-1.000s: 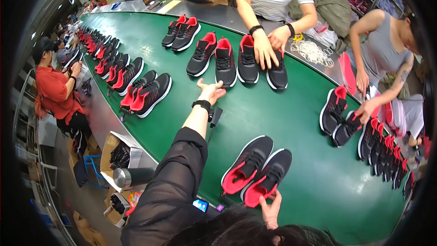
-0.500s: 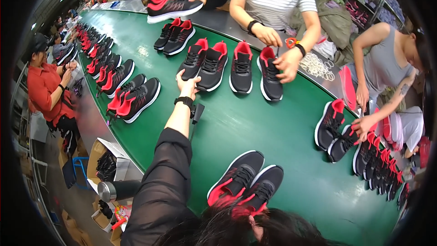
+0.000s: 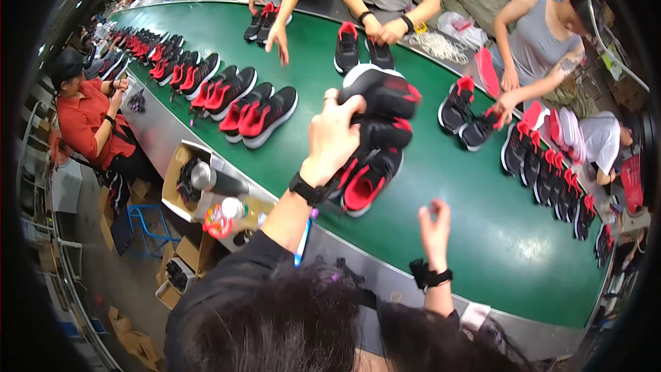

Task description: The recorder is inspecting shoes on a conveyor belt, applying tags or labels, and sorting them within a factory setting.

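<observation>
Gripping a pair of black-and-red mesh sneakers (image 3: 375, 134), the left hand (image 3: 332, 139) holds them lifted above the long green conveyor belt (image 3: 475, 234). The right hand (image 3: 435, 226) hovers over the belt's near edge, below the pair, fingers loosely curled, holding nothing.

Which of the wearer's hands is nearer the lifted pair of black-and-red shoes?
Left. The left hand grips the shoes above the belt; the right hand hangs open below them, not touching.
</observation>
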`<state>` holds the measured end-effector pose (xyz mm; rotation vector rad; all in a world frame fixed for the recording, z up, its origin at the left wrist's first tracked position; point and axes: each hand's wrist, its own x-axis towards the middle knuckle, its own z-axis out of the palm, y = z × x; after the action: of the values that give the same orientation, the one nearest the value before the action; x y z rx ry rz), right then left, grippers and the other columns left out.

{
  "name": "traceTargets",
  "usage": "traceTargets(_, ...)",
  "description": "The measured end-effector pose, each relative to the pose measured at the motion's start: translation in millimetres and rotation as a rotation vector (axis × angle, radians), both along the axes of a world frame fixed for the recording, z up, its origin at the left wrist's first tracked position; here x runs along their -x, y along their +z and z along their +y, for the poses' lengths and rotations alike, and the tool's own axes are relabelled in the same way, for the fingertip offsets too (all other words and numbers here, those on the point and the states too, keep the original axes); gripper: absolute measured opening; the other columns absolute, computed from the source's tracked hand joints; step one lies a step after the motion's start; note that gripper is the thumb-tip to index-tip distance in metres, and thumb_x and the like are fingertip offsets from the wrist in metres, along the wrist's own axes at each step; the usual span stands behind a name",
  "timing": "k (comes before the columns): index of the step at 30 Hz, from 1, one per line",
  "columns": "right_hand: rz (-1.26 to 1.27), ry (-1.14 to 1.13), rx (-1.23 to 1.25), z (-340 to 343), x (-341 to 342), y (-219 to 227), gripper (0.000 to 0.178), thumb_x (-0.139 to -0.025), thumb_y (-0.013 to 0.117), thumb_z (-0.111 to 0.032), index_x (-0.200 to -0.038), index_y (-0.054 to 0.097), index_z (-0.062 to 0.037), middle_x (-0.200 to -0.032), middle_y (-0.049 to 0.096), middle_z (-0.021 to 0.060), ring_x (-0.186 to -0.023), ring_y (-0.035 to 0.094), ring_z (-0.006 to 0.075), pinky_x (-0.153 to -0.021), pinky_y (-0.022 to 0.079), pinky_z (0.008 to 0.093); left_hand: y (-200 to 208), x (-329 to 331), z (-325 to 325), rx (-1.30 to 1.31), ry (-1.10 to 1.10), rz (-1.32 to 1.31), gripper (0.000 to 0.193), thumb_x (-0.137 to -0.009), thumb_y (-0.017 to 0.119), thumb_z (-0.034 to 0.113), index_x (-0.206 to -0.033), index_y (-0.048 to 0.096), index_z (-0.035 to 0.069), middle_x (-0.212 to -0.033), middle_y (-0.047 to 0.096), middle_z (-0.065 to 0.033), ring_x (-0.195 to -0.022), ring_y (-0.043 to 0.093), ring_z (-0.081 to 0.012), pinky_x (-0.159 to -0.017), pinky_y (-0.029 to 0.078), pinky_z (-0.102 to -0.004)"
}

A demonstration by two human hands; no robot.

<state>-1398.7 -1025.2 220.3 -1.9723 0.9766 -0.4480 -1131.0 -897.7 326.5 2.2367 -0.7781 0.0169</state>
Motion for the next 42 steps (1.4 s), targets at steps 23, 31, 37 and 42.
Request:
traceTargets(23,0.026,-0.447,-0.41,-73,208,-136,0.058,-0.076,0.06,-0.009,-0.129,0.038,-0.0008,-0.118,0.054,0.011,-0.099,0.057,0.02,-0.083,0.047,0.0324,-190,237,-84,-0.355,-0.19,1.029,0.091,-0.067,0.071,0.042,-0.14,0.03,0.006,-0.14,0.028,-0.0247,-0.131,0.028,-0.0386,-0.108,0.025,-0.0439)
traceTargets(31,-0.418,-0.499,-1.127,-47,185,-89,0.048,-0.081,0.055,-0.012,-0.127,0.042,-0.0097,-0.115,0.056,0.007,-0.098,0.057,0.0229,-0.084,0.047,0.0408,-187,225,-62,0.141,-0.113,1.933,0.02,-0.087,0.053,0.013,-0.106,0.057,0.007,-0.097,0.062,-0.0067,-0.083,0.055,-0.0194,-0.074,0.045,-0.0356)
traceTargets(37,-0.739,0.164,-1.598,-27,227,-53,0.031,-0.082,0.057,-0.017,-0.111,0.054,-0.007,-0.1,0.063,0.0043,-0.084,0.062,0.0127,-0.07,0.051,0.0268,-149,243,-5,0.359,-0.126,2.254,0.044,-0.097,0.04,0.035,-0.131,0.042,0.008,-0.133,0.046,-0.0128,-0.121,0.043,-0.0352,-0.096,0.03,-0.0686)
traceTargets(42,-0.382,-0.224,-0.916,18,213,21,0.059,-0.074,0.053,0.005,-0.131,0.042,-0.0007,-0.126,0.05,0.0113,-0.119,0.046,0.0198,-0.101,0.035,0.0304,-117,238,53,0.237,-0.237,1.884,0.077,-0.077,0.046,-0.008,-0.143,0.022,0.026,-0.121,0.052,-0.0075,-0.101,0.057,-0.0227,-0.08,0.051,-0.0388)
